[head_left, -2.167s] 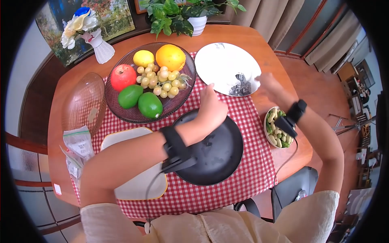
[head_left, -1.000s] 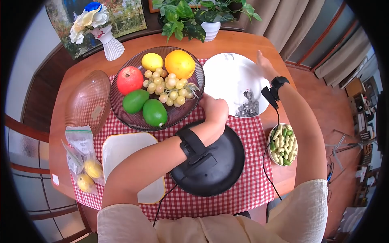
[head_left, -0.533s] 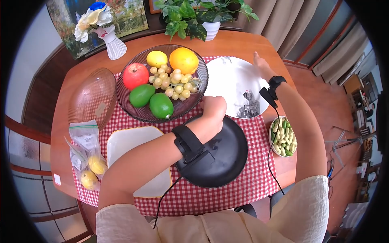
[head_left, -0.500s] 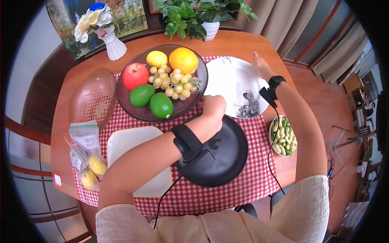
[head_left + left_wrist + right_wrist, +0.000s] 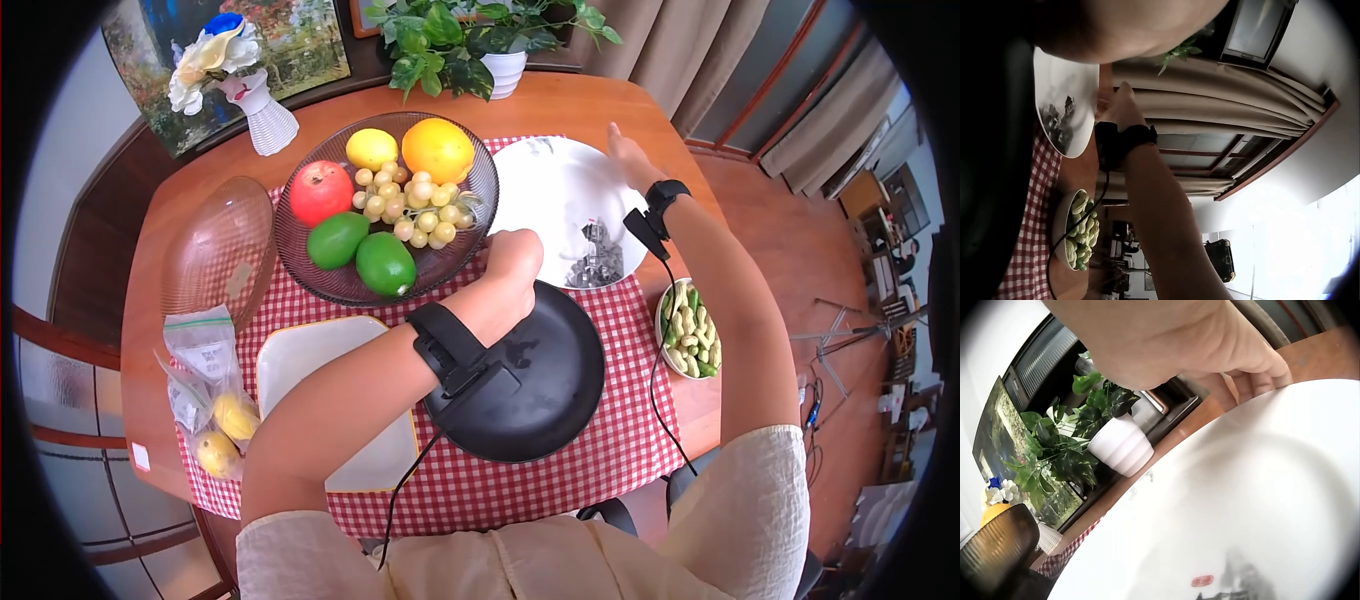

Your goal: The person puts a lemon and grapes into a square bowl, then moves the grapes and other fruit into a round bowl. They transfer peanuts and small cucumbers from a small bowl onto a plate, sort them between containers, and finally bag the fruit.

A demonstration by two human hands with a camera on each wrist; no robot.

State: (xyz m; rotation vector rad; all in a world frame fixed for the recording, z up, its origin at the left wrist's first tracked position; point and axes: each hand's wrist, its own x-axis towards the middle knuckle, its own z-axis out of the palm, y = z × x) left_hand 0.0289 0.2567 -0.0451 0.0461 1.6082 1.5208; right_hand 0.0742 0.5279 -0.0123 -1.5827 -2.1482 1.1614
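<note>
Adjusting the white plate point(image 5: 550, 190), I judge; it sits far right, beside the fruit bowl point(image 5: 440, 272), beyond the black dish point(image 5: 550, 400). Right hand point(image 5: 632, 162) open at its right rim; left hand point(image 5: 513, 264), fingers hidden, grip unclear. Next nudge wants even, gentle pressure.

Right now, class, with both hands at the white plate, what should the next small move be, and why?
Probably the right hand should curl its fingers around the rim of the white plate: they look fairly straight beside its edge, while the left hand is at the opposite side.
</note>
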